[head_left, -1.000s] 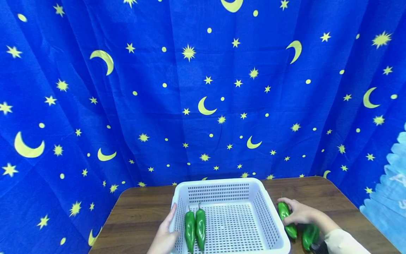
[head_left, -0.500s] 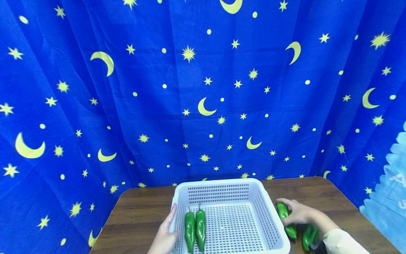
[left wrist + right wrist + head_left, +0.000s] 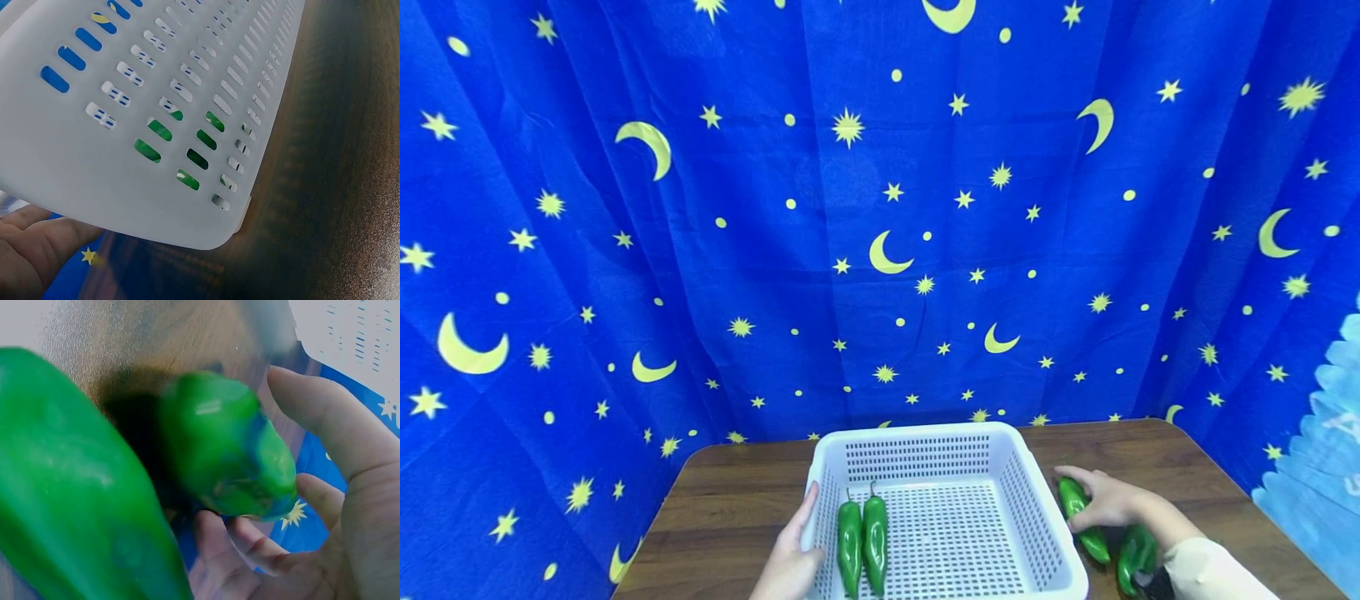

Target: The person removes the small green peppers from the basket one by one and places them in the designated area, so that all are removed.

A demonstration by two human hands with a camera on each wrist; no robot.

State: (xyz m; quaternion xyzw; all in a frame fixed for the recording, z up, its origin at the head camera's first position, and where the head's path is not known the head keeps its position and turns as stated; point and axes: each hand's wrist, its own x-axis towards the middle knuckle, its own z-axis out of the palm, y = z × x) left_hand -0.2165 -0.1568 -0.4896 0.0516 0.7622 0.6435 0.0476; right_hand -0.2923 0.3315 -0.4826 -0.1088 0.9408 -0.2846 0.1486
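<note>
Fingers of the right hand (image 3: 1108,502) curl round a glossy green pepper (image 3: 1078,517) lying on the brown wooden tabletop (image 3: 730,508), just beside the white perforated plastic basket (image 3: 917,437). A second green pepper (image 3: 1133,557) lies against it, near the tabletop's front edge. The left hand (image 3: 790,554) rests flat and relaxed against the basket's left wall, steadying it. Two green peppers (image 3: 862,542) lie inside along that wall. The slick skin could slip from a loose grip, I judge, or the neighbour get nudged off. Most of the basket floor stands free; the blue star-printed curtain (image 3: 880,208) closes the back.
</note>
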